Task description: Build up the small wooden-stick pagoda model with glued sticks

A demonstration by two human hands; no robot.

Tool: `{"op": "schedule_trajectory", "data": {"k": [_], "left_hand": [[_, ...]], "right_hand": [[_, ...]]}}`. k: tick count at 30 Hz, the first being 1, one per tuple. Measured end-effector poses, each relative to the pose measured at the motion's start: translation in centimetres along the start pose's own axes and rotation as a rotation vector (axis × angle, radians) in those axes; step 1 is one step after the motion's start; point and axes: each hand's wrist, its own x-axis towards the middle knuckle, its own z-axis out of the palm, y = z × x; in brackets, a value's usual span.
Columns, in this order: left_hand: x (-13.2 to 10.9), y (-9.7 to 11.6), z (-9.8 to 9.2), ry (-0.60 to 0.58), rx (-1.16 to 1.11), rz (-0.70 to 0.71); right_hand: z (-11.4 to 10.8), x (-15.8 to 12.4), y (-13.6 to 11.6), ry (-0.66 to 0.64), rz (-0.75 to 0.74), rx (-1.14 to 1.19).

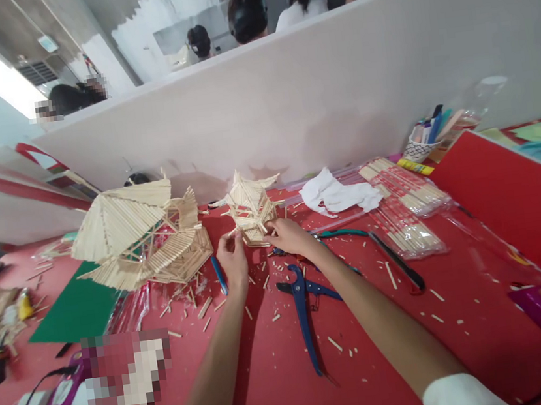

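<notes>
A small pavilion model (pixel 249 198) made of thin wooden sticks, with a pointed, flared roof, stands on the red table (pixel 279 392). At its lower left edge, the fingers of my left hand (pixel 233 259) are closed on it. My right hand (pixel 291 235) pinches its lower right side; the fingertips are partly hidden. A larger stick-built pavilion model (pixel 128 223) with broad slatted roofs is to the left. Close to my left hand lies a blue pen (pixel 219 275). Blue-handled cutters (pixel 303 310) rest between my forearms.
Packs of wooden chopsticks (pixel 402 212), a white cloth (pixel 336 192) and a black-and-green hacksaw-like tool (pixel 396 262) lie right. A pen cup (pixel 421 143) stands by the partition (pixel 336 96). Stick offcuts are scattered around. A green sheet (pixel 74 309) lies left. People sit beyond the partition.
</notes>
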Motion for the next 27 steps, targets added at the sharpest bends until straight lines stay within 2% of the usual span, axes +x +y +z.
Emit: {"op": "schedule_trajectory", "data": {"k": [20, 27], "left_hand": [[-0.05, 0.62, -0.19, 0.015, 0.068, 0.021], [-0.32, 0.11, -0.54, 0.119, 0.155, 0.084]], "right_hand": [[-0.32, -0.23, -0.33, -0.004, 0.035, -0.026], [-0.23, -0.11, -0.17, -0.005, 0.026, -0.034]]}}
